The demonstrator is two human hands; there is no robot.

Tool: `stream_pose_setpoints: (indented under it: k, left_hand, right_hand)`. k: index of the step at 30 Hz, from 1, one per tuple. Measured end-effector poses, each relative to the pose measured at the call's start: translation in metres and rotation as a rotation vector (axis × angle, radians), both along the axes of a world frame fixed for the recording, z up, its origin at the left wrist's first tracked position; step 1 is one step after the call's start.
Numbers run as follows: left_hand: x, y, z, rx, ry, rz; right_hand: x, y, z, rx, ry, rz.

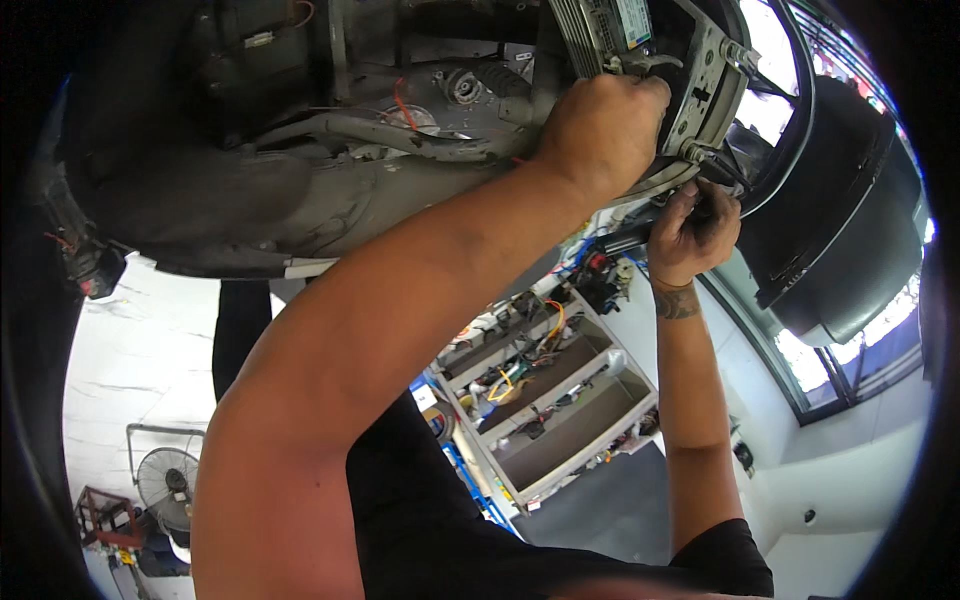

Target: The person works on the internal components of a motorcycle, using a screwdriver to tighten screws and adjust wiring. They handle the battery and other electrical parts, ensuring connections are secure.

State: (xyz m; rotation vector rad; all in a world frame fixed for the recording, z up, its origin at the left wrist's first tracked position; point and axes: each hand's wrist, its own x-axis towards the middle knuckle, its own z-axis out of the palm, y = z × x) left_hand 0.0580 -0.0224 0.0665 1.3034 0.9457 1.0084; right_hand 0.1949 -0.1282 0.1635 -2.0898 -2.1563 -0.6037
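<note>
My left hand (pixel 606 135) is closed in a fist against the lower end of a finned metal box (pixel 592 35) with a label on its side. Whatever lies inside those fingers is hidden. A light metal bracket (pixel 706 90) with holes and bolts stands just right of it. My right hand (pixel 697 232) is raised below the bracket's lower bolt (pixel 697 152), its fingers curled and pressed together; what they grip, if anything, cannot be made out. A black curved bar (pixel 800 110) runs down beside the right fingertips.
Across the top spreads a vehicle's dark, dusty open cavity (pixel 300 205) with a thick hose (pixel 400 135) and a red wire (pixel 402 100). A large black panel (pixel 840 220) hangs at the right. Behind my arms are a compartmented tool tray (pixel 560 440) and a fan (pixel 170 485).
</note>
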Motion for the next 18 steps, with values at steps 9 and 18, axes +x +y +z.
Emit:
stream_pose_setpoints:
  k: [9, 18]
  left_hand:
    - [-0.009, 0.016, 0.008, 0.076, 0.17, -0.226]
    - [-0.068, 0.076, -0.043, 0.744, 0.273, 0.286]
  right_hand:
    - [-0.001, 0.0, 0.002, -0.064, 0.054, -0.073]
    - [-0.003, -0.003, 0.001, -0.069, 0.052, -0.105]
